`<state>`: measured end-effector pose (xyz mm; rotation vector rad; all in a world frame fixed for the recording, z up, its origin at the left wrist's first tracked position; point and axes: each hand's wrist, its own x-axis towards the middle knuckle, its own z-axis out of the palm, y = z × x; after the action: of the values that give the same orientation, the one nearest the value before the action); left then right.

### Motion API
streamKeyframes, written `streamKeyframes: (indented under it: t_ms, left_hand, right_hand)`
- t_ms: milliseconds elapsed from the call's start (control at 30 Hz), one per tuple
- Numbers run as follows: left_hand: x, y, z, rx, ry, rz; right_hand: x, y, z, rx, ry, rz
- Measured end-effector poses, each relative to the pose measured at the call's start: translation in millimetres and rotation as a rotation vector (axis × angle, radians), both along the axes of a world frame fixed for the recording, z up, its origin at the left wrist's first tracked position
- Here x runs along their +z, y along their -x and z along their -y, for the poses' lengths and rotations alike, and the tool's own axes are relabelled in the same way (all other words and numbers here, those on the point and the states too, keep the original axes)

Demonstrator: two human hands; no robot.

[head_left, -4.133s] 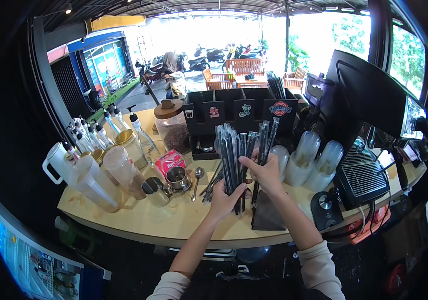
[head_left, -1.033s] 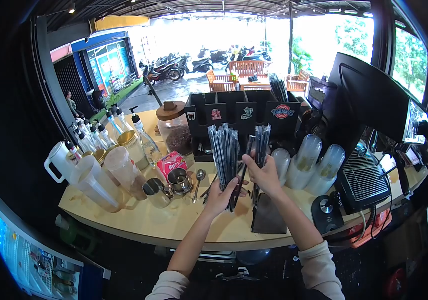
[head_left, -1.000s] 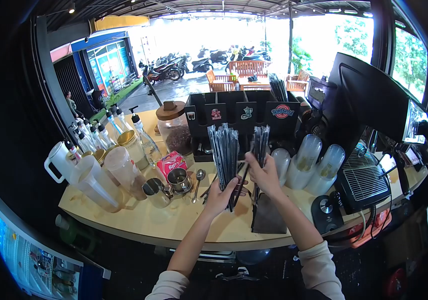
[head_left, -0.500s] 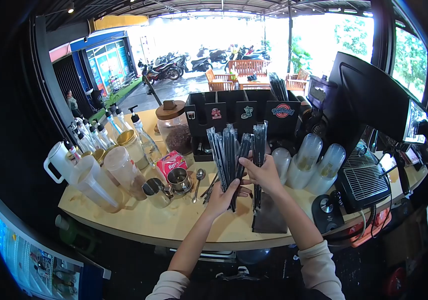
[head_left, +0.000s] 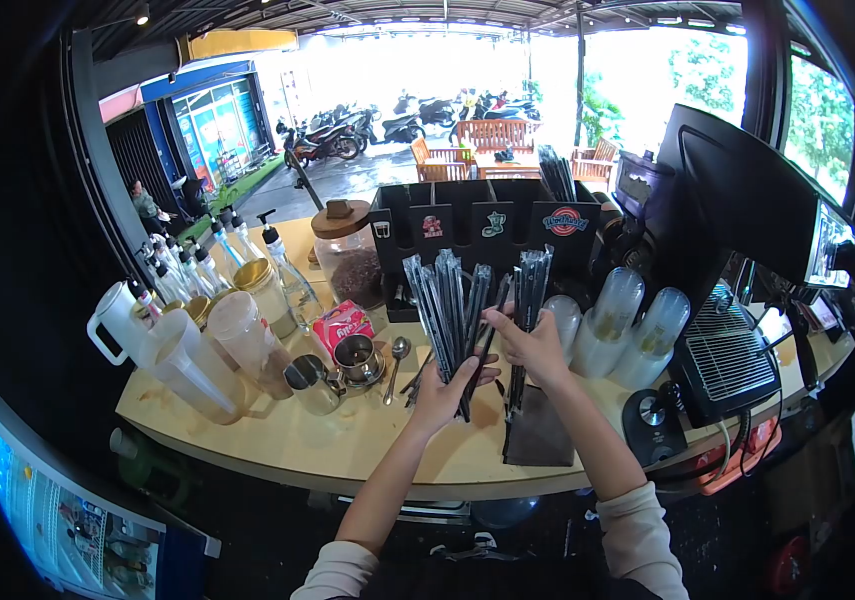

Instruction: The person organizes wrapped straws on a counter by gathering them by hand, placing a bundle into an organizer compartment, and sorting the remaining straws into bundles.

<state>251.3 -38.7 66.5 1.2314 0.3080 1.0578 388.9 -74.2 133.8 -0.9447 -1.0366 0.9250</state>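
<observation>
My left hand (head_left: 442, 394) is closed round the lower part of a fanned bundle of black wrapped straws (head_left: 444, 310), held upright above the counter. To its right, my right hand (head_left: 532, 346) grips a second, narrower bunch of wrapped straws (head_left: 534, 272). Its thumb and finger reach toward a single tilted straw between the bundles; whether they pinch it I cannot tell. A dark flat pouch (head_left: 546, 430) lies on the counter below my right hand. Behind the bundles stands a black divided organizer (head_left: 493, 235) with more straws (head_left: 555, 173) in its right end.
On the left are plastic pitchers (head_left: 188, 360), pump bottles (head_left: 293, 270), metal cups (head_left: 358, 360), a pink packet (head_left: 343, 325) and a spoon (head_left: 395, 372). A lidded jar (head_left: 348, 255) stands behind. Stacked cups (head_left: 613, 315), a drip grate (head_left: 733, 345) and a monitor (head_left: 748, 190) occupy the right.
My right hand's straws have moved slightly right, widening the gap between the bundles. The right fingers have lifted away from the left bundle. My left hand stays nearly in place.
</observation>
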Motion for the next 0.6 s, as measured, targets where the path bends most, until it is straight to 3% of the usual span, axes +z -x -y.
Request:
streamKeyframes:
  t_ms: [133,233,300,333,367,433,500,600]
  left_hand:
    - [-12.6,2.1,-13.3,0.096,-0.001,-0.067]
    - [-25.5,5.9,-31.6,0.346,0.101,-0.071]
    - [-25.3,7.6,-33.8,0.332,0.138,-0.050]
    - [-19.7,10.1,-29.7,0.197,0.176,-0.088]
    - [-13.7,12.6,-24.6,0.062,0.215,-0.127]
    - [8.6,5.5,-12.5,0.077,0.299,-0.163]
    - [29.5,-2.6,-3.3,0.031,0.448,0.090]
    - [14.5,8.5,-14.8,0.008,0.326,0.017]
  right_hand:
    - [1.3,-3.1,2.8,-0.024,-0.018,-0.014]
    - [-1.9,-3.2,5.3,-0.156,-0.131,0.121]
    - [-7.0,0.2,12.4,-0.255,-0.364,0.628]
    - [-16.8,-1.2,10.5,-0.275,-0.428,0.815]
    - [-21.6,2.0,11.0,-0.274,-0.429,0.814]
    - [-28.7,10.4,12.6,-0.157,-0.560,1.099]
    - [-35.9,12.5,15.7,-0.124,-0.516,1.143]
    - [-33.0,9.7,18.0,-0.094,-0.545,1.110]
